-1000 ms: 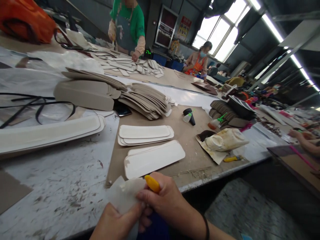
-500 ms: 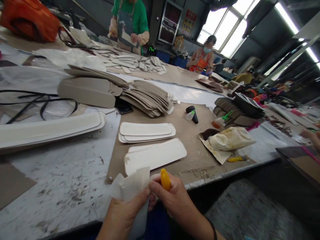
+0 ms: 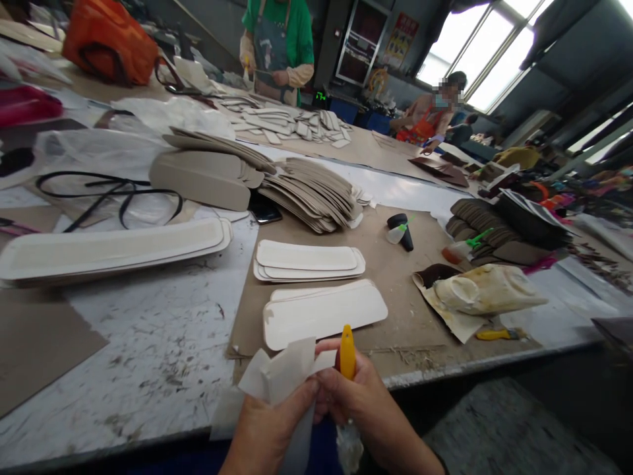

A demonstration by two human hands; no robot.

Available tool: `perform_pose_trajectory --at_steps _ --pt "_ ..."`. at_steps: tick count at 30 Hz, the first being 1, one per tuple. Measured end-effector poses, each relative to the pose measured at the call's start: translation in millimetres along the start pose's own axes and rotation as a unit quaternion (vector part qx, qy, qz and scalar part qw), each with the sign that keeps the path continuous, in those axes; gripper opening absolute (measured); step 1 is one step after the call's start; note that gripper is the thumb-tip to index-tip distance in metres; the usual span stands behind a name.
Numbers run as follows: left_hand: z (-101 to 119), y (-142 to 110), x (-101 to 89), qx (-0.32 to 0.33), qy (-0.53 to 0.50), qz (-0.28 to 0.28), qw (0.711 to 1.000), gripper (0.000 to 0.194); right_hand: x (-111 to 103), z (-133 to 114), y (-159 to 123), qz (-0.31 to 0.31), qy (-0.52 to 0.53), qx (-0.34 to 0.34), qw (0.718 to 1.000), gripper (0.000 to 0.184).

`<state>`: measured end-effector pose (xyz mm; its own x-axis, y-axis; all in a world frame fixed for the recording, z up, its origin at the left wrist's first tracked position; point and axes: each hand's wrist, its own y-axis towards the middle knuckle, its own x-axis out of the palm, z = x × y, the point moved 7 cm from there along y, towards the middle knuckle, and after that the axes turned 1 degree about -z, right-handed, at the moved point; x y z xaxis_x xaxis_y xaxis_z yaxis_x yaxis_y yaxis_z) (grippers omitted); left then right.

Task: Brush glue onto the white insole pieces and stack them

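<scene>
My left hand (image 3: 277, 422) is closed around thin, whitish translucent sheets (image 3: 289, 369) at the table's near edge, the thumb lying over them. My right hand (image 3: 353, 396) grips a yellow-handled brush (image 3: 347, 353), handle up, with pale, messy bristles showing below the fist. The thumb and fingers of that hand also meet a corner of the sheets, close to the left thumb. Just beyond both hands lie white, round-cornered strips (image 3: 326, 313), overlapping on a brown board (image 3: 390, 310). Behind them sits a second small stack of white strips (image 3: 309, 259).
Long white strips (image 3: 119, 247) lie at left, and fanned brown pieces (image 3: 311, 194) behind. To the right are a glue-stained container (image 3: 489, 290), another yellow-handled brush (image 3: 497, 334), a green-tipped bottle (image 3: 462, 249) and stacked brown pieces (image 3: 479, 227). A co-worker in green (image 3: 279, 53) stands across the table.
The view has turned left, so the table things sit further right. A corner of the sheets now stands out by my right fingers, and the brush's bristles have come into sight.
</scene>
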<state>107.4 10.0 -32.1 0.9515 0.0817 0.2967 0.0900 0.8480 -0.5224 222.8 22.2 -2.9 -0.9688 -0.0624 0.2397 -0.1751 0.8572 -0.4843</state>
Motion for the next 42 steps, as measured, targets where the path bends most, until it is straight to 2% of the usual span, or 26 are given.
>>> perform_pose_trajectory --at_steps 4,8,12,14,16,18,20,21,23,27,30,33,35,38,42 --pt "1.0 -0.5 6.7 -0.009 -0.045 -0.037 0.998 0.049 -7.6 3.9 -0.6 0.004 -0.009 -0.012 1.0 0.046" --pt "-3.5 -5.7 -0.2 -0.042 -0.041 -0.002 0.998 0.052 -11.6 -2.2 -0.3 0.038 -0.048 -0.042 0.997 0.047" --pt "-6.4 -12.9 -11.2 -0.033 -0.043 0.055 0.997 0.051 -14.8 -13.5 1.7 0.081 -0.053 -0.056 0.994 0.052" --pt "-5.2 -14.0 -15.5 -0.012 -0.01 0.05 0.999 0.043 -19.8 -22.1 1.9 0.101 -0.043 -0.069 0.992 0.054" --pt "-3.8 -12.3 -20.8 -0.002 0.031 0.029 0.999 0.044 -27.4 -30.9 1.5 0.112 -0.04 -0.073 0.99 0.053" --pt "2.1 -7.8 -32.3 0.013 0.033 0.041 0.999 0.045 -35.4 -39.2 1.1 0.108 -0.074 -0.057 0.99 0.05" --pt "13.3 -1.6 -48.9 0.032 0.013 0.094 0.995 0.036 -39.3 -49.7 1.4 0.08 -0.162 -0.044 0.983 0.045" --pt "20.1 1.9 -55.6 0.038 0.011 0.118 0.992 0.036 -38.8 -56.6 1.7 0.061 -0.221 -0.048 0.972 0.041" --pt "33.0 10.7 -60.8 0.03 0.037 0.127 0.991 0.039 -33.0 -72.3 2.9 0.024 -0.339 -0.074 0.938 0.032" --pt "50.0 27.7 -54.1 -0.009 0.091 0.08 0.993 0.041 -5.0 -92.9 14.8 -0.057 -0.503 -0.091 0.858 0.021" --pt "55.0 36.0 -51.8 -0.027 0.142 0.065 0.987 0.038 18.9 -96.3 35.3 -0.124 -0.565 -0.063 0.813 0.018" --pt "57.4 40.5 -53.4 -0.032 0.175 0.059 0.982 0.038 34.5 -92.4 60.8 -0.168 -0.598 -0.02 0.784 0.022" --pt "57.6 41.8 -55.4 -0.039 0.19 0.054 0.98 0.039 41.2 -88.0 76.3 -0.181 -0.626 -0.007 0.759 0.022" --pt "57.9 43.4 -58.5 -0.043 0.212 0.045 0.975 0.041 49.4 -82.1 93.2 -0.185 -0.686 -0.027 0.704 0.017" --pt "58.0 47.1 -59.5 -0.032 0.224 0.021 0.974 0.041 55.5 -75.1 102.2 -0.191 -0.739 -0.04 0.644 0.02"
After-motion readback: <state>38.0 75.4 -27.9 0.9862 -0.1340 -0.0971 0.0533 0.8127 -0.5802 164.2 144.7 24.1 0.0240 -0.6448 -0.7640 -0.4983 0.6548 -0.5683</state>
